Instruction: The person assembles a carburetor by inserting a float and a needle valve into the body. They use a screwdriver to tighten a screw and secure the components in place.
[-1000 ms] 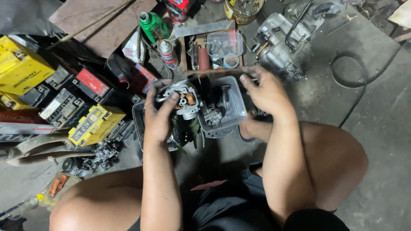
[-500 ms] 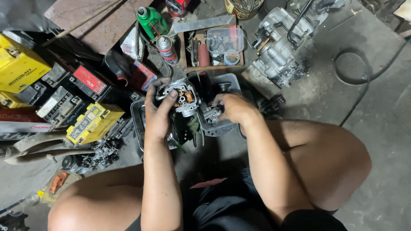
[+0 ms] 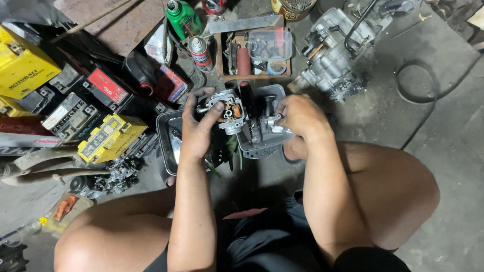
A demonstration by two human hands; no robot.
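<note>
The small engine part [image 3: 227, 113] in the left hand [image 3: 199, 128] is dull grey metal with rough cast sides and a bit of shiny orange-brown metal in the middle, and the part [image 3: 269, 123] under the right hand [image 3: 302, 118] is the same dull grey metal. The tray [image 3: 169, 138] under them is thin, scuffed metal, the green bottle [image 3: 182, 19] is shiny plastic, and the clear box [image 3: 269, 44] is see-through plastic. The floor [image 3: 443, 151] is rough, matt grey concrete, and the yellow boxes [image 3: 22, 65] look like smooth card.
</note>
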